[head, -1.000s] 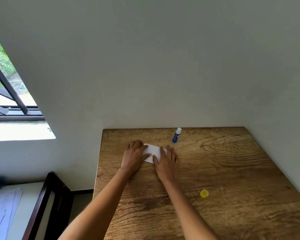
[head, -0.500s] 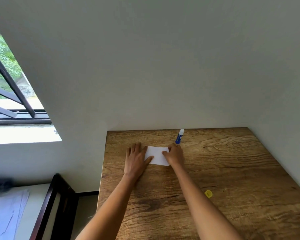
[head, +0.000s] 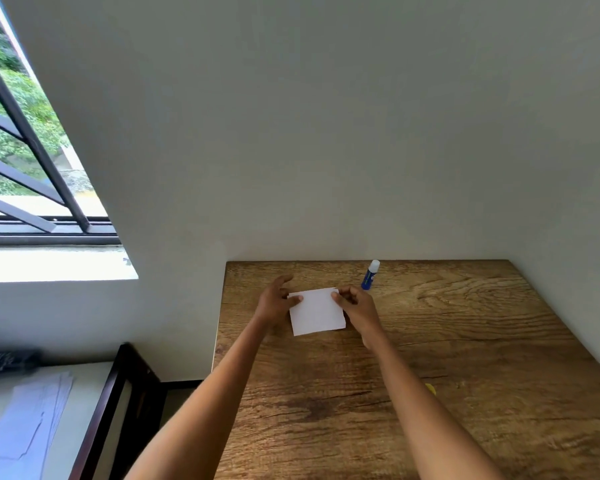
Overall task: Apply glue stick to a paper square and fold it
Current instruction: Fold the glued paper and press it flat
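A white paper square [head: 316, 311] is held at its two far corners near the back of the wooden table [head: 465, 358]. My left hand [head: 274, 303] pinches the far left corner, my right hand [head: 355, 304] pinches the far right corner. The sheet looks raised and tilted toward me, unfolded. An uncapped blue glue stick [head: 369, 275] with a white tip lies just beyond my right hand, near the wall. Its yellow cap [head: 430, 389] lies on the table, partly hidden behind my right forearm.
The table's far edge meets a white wall and its right side runs along another wall. To the left, lower down, stand a dark wooden frame [head: 118, 393] and a white surface with loose papers [head: 32, 420]. A barred window [head: 32, 150] is at the upper left.
Both hands went from pressing flat on the folded paper to pinching its far corners. The paper now shows a larger face, opened out and lifted. The view shifted slightly right.
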Motion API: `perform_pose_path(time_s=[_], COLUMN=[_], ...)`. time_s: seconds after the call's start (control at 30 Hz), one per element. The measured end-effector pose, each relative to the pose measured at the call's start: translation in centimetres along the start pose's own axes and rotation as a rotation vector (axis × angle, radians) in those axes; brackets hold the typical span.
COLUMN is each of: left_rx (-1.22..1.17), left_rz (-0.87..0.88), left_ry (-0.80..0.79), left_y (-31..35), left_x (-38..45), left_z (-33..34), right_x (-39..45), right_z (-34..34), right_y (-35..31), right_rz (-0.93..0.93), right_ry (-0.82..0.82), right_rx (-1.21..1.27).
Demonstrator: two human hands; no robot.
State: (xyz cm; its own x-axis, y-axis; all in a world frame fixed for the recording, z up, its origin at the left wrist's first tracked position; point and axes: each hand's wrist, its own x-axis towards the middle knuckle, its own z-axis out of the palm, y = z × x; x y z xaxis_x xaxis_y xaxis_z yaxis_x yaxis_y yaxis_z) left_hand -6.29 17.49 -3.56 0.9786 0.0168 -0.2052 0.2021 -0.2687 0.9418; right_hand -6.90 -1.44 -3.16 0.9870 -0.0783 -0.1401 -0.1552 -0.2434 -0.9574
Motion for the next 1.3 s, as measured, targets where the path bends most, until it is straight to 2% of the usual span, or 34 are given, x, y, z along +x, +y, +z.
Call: perform_pose_path(time_s=[0.3, 0.67, 0.77, 0.93, 1.3], left_rx=[-0.042, 0.010, -0.051, -0.148, -0.076], left_rz=[-0.004, 0.007, -0.034, -0.147, -0.161], left_ry=[0.131, 0.209, 0.147, -0.110, -0.216], left_y=[-0.7, -0.7, -0.3, 0.4, 0.2], left_x=[0.2, -0.1, -0.1, 0.0, 0.6], left_z=[0.4, 1.0, 0.4, -1.8, -2.4], right_x=[-0.3, -0.1, -0.2, -0.1, 0.1], right_z=[0.9, 1.6, 1.4, 0.9, -0.2], right_y=[0.1, 0.6, 0.8, 1.2, 1.4], right_rz=[0.036, 0.007, -0.005, -0.017, 0.005], right_ry=[0.093, 0.196, 0.167, 0.138, 0.093], right_rx=[0.113, 0.050, 0.050, 0.018, -0.025])
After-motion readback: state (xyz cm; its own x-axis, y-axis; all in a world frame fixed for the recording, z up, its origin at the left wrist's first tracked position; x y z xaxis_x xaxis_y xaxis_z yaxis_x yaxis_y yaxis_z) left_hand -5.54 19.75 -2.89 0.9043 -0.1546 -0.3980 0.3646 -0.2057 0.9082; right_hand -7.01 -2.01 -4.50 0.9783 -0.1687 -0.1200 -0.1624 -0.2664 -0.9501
